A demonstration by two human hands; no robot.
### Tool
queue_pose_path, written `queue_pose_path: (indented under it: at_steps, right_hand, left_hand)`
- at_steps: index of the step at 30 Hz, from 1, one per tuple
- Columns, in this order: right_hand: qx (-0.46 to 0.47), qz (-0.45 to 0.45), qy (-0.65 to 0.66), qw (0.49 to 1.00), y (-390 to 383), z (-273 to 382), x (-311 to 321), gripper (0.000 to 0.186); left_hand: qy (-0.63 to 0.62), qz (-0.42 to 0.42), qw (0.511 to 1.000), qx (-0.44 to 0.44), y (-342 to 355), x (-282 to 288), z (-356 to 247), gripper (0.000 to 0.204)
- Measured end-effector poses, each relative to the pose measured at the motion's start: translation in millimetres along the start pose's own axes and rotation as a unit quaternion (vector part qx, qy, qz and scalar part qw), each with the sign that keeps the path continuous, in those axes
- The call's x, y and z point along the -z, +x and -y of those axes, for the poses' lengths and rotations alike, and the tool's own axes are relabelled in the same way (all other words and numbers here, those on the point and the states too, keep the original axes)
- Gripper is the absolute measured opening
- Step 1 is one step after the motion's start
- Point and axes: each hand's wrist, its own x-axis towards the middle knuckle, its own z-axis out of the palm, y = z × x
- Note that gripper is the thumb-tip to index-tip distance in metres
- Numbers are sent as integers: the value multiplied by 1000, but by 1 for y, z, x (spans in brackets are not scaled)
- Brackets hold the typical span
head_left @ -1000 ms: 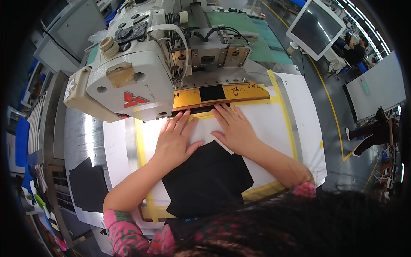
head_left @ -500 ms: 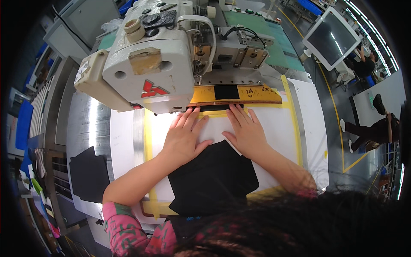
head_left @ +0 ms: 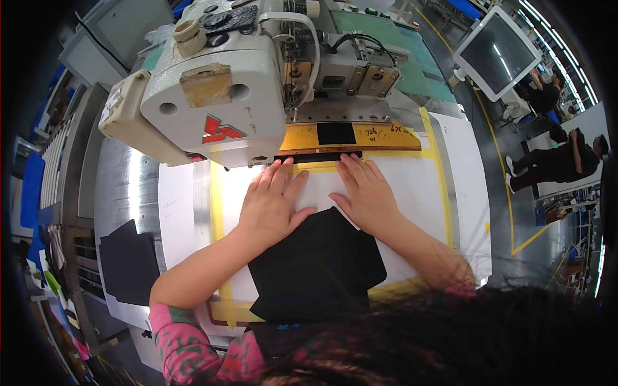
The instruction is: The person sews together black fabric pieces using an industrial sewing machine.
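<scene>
My left hand (head_left: 267, 202) lies flat with its fingers stretched out. Its fingertips touch the near edge of a narrow black fabric strip (head_left: 315, 157). My right hand (head_left: 367, 199) rests the same way, fingertips at the strip's right end, palm down on the white sheet (head_left: 418, 186). Along the far side of the strip runs a yellow plate (head_left: 380, 136) with handwriting and a black square on it. Between my forearms lies a larger piece of black fabric (head_left: 315, 267), its tip close to both thumbs. Neither hand grasps anything.
A large white sewing machine head (head_left: 212, 109) stands just beyond my left hand. More black fabric pieces (head_left: 129, 264) lie at the left on the metal table (head_left: 132, 199). A monitor (head_left: 499, 55) is at the far right, with people standing beyond the marked floor line.
The whole view has shifted slightly. Both hands keep nearly the same place at the black strip. In the background at right, a person has changed position.
</scene>
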Motion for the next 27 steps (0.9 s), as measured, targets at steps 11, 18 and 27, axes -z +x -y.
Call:
queue_pose_path:
  at_steps: [11, 18, 27]
  right_hand:
    - [31, -33, 20, 999, 1, 0, -1, 58]
    - [28, -36, 32, 998, 2, -1, -1, 55]
    - [91, 92, 130, 983, -13, 28, 45, 31]
  left_hand:
    - [18, -5, 1000, -8, -2, -2, 1, 62]
    - [31, 0, 999, -10, 0, 0, 1, 62]
    - [-11, -38, 999, -16, 3, 7, 0, 51]
